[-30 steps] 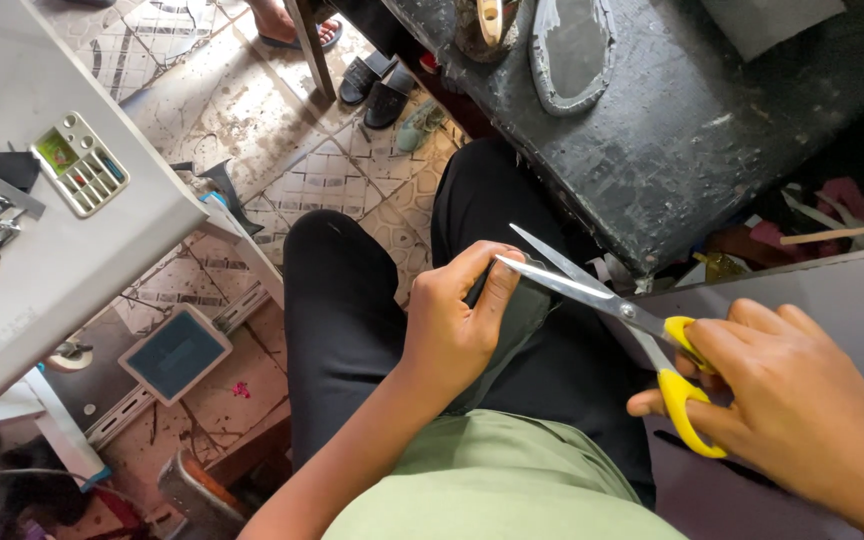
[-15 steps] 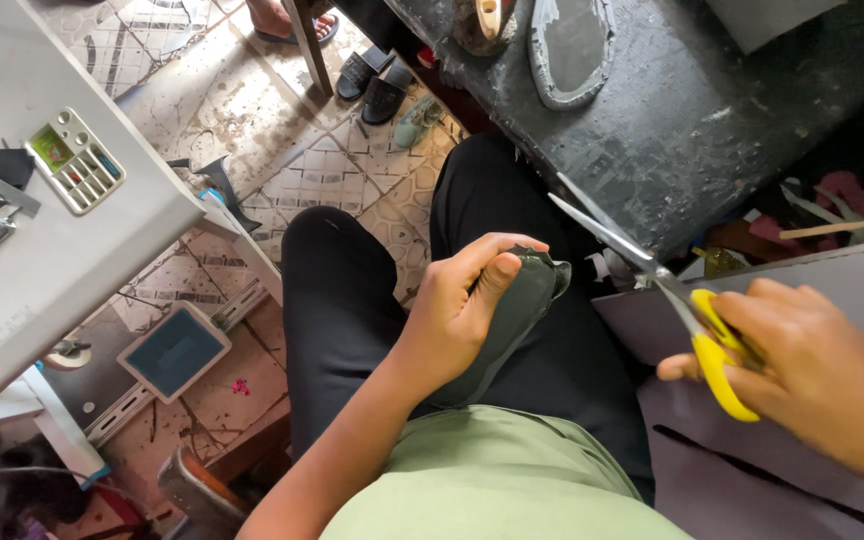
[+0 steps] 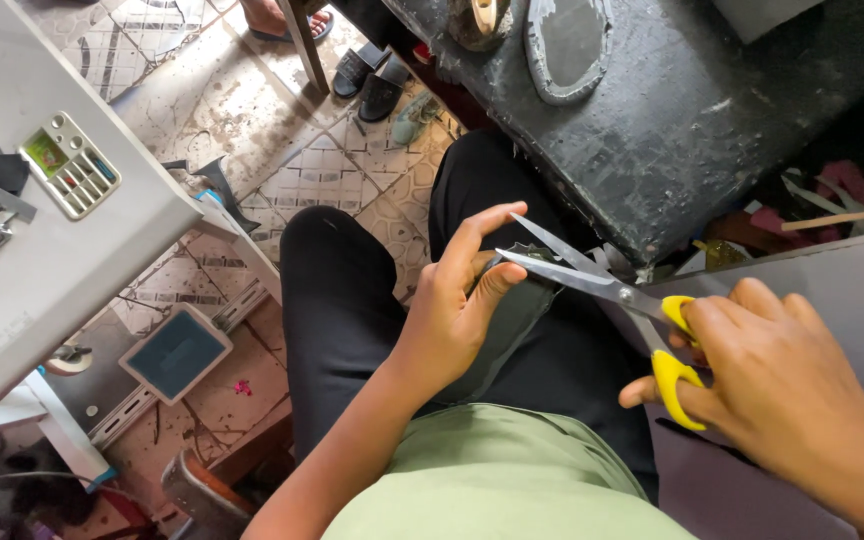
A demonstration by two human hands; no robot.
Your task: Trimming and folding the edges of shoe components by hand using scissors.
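Note:
My left hand pinches the upper edge of a grey-green piece of material over my lap, thumb and forefinger closed on it. My right hand grips yellow-handled scissors, fingers through the loops. The steel blades are apart and point left, their tips reaching the material right by my left fingertips. Below both hands are my black trousers and a green shirt.
A dark, worn workbench with an oval grey sole shape lies ahead on the right. A grey sewing machine with a small button panel stands at left. Sandals sit on the patterned tile floor. Scraps fill a shelf at far right.
The scissors had swung away to the right half a second ago; now the right hand has brought them back left, blades apart at the material. The left hand keeps its hold.

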